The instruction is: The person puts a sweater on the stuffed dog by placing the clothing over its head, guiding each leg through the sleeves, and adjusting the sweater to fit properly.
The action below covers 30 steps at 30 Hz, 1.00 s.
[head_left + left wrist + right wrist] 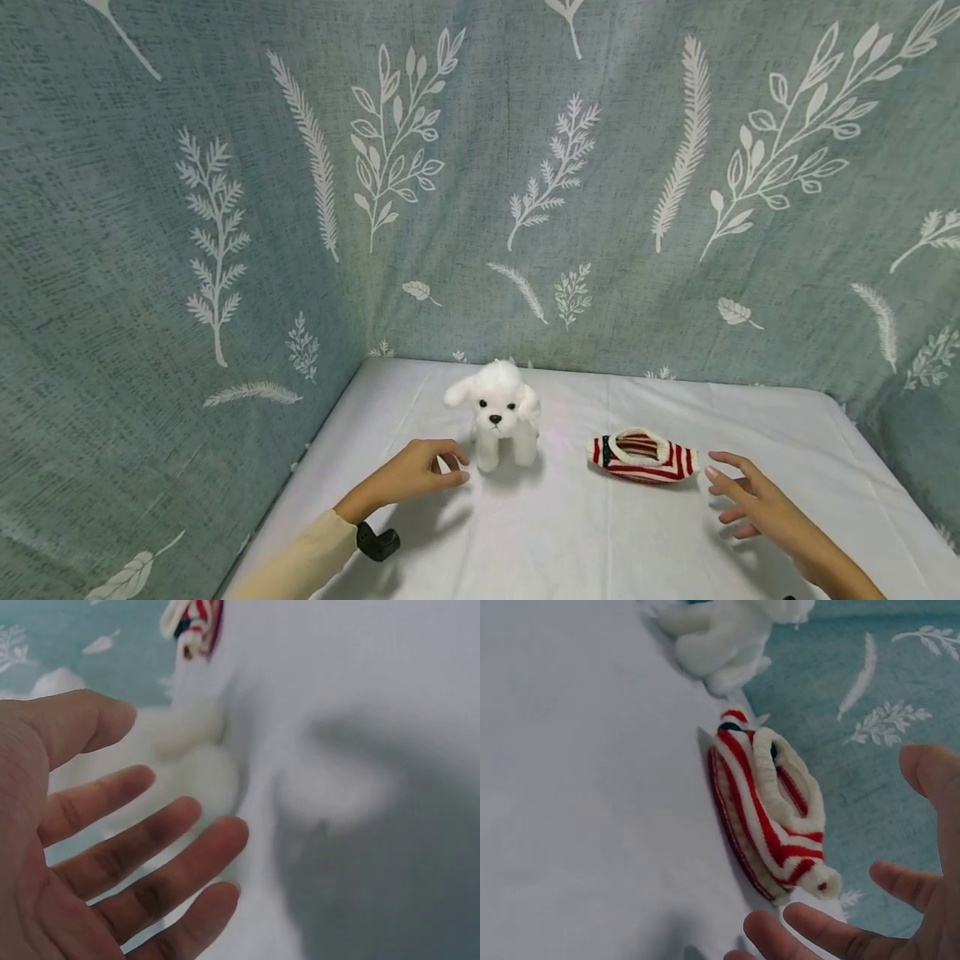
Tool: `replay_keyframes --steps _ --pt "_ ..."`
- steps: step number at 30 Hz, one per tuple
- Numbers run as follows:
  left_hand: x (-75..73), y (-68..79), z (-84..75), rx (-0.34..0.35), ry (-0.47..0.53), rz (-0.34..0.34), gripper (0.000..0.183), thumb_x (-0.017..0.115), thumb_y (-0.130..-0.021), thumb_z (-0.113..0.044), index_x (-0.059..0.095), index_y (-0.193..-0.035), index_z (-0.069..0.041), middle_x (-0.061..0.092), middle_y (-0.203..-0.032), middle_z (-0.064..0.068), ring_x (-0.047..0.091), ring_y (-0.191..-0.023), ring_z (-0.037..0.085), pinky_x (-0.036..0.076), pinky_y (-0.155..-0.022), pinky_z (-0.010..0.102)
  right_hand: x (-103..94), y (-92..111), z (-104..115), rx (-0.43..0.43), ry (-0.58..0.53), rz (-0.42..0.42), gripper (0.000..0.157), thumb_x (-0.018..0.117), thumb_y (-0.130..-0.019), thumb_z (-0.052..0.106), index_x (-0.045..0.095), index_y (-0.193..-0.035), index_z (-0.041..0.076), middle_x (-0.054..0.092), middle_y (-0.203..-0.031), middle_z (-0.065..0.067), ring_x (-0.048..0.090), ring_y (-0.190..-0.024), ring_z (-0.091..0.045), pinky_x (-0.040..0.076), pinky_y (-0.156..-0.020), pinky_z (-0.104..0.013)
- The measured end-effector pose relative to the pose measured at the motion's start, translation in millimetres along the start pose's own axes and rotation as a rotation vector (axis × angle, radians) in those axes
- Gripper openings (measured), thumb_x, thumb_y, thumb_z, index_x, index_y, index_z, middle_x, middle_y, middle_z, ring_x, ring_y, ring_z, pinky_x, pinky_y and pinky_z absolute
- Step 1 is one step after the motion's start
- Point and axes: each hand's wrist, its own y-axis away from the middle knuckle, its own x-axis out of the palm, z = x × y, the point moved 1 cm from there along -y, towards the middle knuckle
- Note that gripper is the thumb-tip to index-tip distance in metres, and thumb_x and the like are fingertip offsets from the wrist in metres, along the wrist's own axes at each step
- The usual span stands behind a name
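Observation:
A white plush dog stands upright on the white-covered table, facing the head camera. To its right lies a small red-and-white striped knit sweater, its cream neck opening turned upward. My left hand is just left of the dog's front legs, fingers relaxed and holding nothing; the left wrist view shows the pale legs behind the spread fingers. My right hand hovers at the sweater's right end with loosely bent fingers and a gap before the knit. In the right wrist view the sweater lies beyond the fingertips.
A white cloth covers the table. Grey-green curtains with white leaf prints hang behind it and along the left side. A black band is on the left wrist.

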Motion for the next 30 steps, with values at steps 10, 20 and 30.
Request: replay_keyframes --steps 10,20,30 --pt "33.9 -21.1 -18.5 -0.009 0.240 0.081 0.034 0.067 -0.090 -0.031 0.061 -0.118 -0.011 0.063 -0.100 0.002 0.066 -0.066 0.029 0.054 -0.060 0.033 8.4 -5 2 -0.002 -0.064 0.014 0.078 0.046 -0.093 0.060 0.015 -0.150 0.018 0.050 -0.125 -0.021 0.062 -0.086 -0.027 0.053 -0.069 -0.042" --pt "60.3 -45.4 -34.5 0.027 0.291 0.120 0.036 0.065 -0.092 -0.027 0.057 -0.123 -0.011 0.063 -0.100 0.001 0.066 -0.064 0.027 0.053 -0.062 0.029 16.0 -6 3 -0.006 -0.125 0.025 0.076 0.047 -0.092 0.060 0.016 -0.149 0.021 0.050 -0.124 -0.021 0.063 -0.086 -0.029 0.053 -0.070 -0.042" --pt "83.3 -78.7 -58.5 0.033 0.231 0.079 0.031 0.063 -0.093 -0.030 0.056 -0.121 -0.018 0.061 -0.097 -0.006 0.066 -0.063 0.019 0.050 -0.063 0.024 20.7 -9 2 -0.028 -0.128 0.015 0.072 0.050 -0.093 0.057 0.018 -0.149 0.025 0.051 -0.124 -0.020 0.062 -0.085 -0.029 0.053 -0.069 -0.042"
